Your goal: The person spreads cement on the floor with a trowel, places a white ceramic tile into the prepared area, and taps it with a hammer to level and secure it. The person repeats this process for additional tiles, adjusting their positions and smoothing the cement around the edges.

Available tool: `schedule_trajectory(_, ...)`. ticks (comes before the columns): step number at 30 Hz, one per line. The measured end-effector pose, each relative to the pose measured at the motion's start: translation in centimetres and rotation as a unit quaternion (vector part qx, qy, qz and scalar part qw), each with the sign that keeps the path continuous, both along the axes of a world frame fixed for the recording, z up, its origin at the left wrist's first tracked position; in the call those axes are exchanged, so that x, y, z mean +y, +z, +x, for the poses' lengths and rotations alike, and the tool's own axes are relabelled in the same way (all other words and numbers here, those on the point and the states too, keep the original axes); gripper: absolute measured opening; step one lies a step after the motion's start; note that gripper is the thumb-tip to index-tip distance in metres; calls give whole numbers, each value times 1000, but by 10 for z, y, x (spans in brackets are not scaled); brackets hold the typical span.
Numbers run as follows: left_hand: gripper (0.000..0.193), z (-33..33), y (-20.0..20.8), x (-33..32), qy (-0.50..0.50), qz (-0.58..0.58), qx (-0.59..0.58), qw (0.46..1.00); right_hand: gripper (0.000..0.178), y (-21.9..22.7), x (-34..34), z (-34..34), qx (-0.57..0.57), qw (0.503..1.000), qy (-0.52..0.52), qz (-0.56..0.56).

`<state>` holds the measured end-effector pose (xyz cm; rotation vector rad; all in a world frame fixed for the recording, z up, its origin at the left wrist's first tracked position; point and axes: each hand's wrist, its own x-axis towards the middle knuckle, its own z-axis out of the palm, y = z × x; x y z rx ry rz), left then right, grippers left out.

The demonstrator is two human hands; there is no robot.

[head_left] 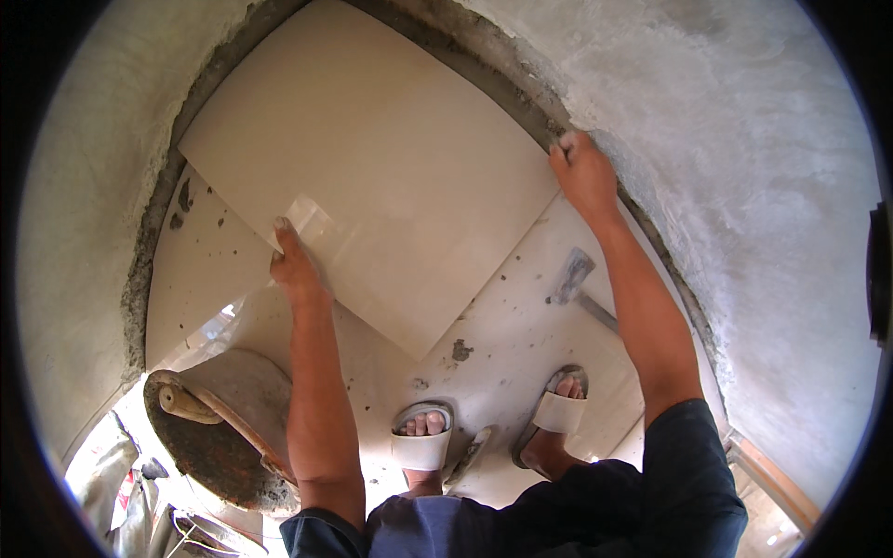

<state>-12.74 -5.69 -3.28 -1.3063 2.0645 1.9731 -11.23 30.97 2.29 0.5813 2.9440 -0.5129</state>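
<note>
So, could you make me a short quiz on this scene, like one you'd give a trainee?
1. True or false: the left hand holds an edge of the large tile.

2. The sandal straps look: a) red; b) whitish; c) blue.

3. Which tool lies on the floor just left of the right forearm?

Key: 1, true; 2, b; 3, a hammer.

Soft, bright light; blackened fisheye corners
A reflection gleams on the large tile [400,177] at ten o'clock; eight o'clock is washed out; straight edges bow outward.
</note>
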Motion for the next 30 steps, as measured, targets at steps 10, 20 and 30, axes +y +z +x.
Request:
schedule_trajectory(10, 64, 0, 1, 0, 11, 14, -23, 1000, 48, -8, -102, 141, -149, 837, -208, -483)
schedule_trajectory(20, 55, 6, -12, 7, -21, -123, 89, 988, 35, -27, -139, 133, -5, 762, -342, -550)
schedule_trajectory(30, 46, 10, 1, 39, 13, -106, 77, 991, 32, -31, -105, 124, 4, 774, -308, -554)
